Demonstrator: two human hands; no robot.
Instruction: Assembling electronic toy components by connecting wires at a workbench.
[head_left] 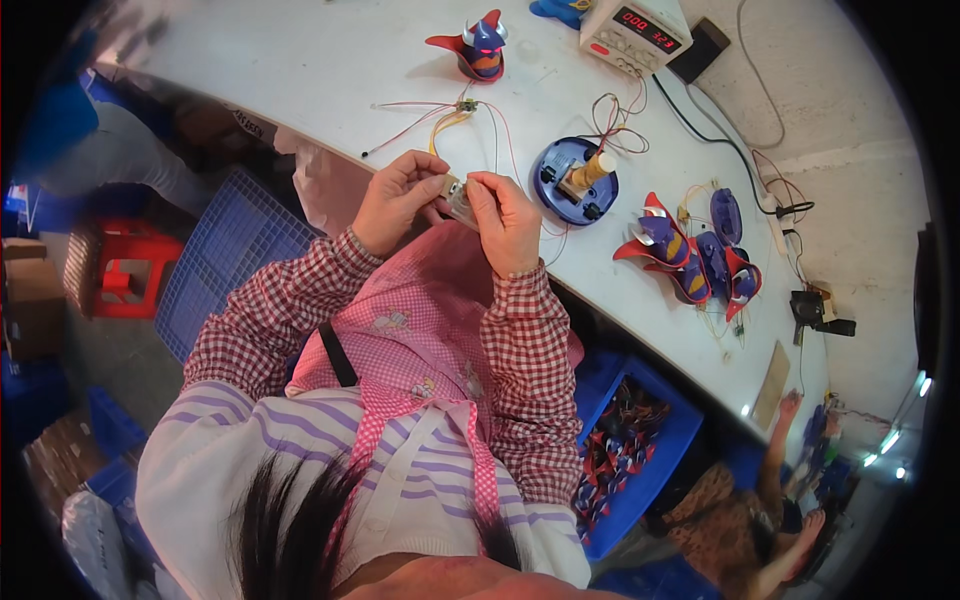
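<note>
My left hand and my right hand meet at the table's near edge. Both pinch a small tan and clear piece between thumbs and fingers; its exact kind is partly hidden by them. Just beyond lies a small circuit board with yellow, red and dark wires spreading from it, some running down toward my hands. Right of my right hand sits a round blue base with a brass-coloured post and red and black wires. A purple and red toy figure head stands farther back.
A power supply with a lit display stands at the back right. Several toy heads and purple shells lie on the white table. A blue crate of parts sits below. Another person's arm shows at lower right.
</note>
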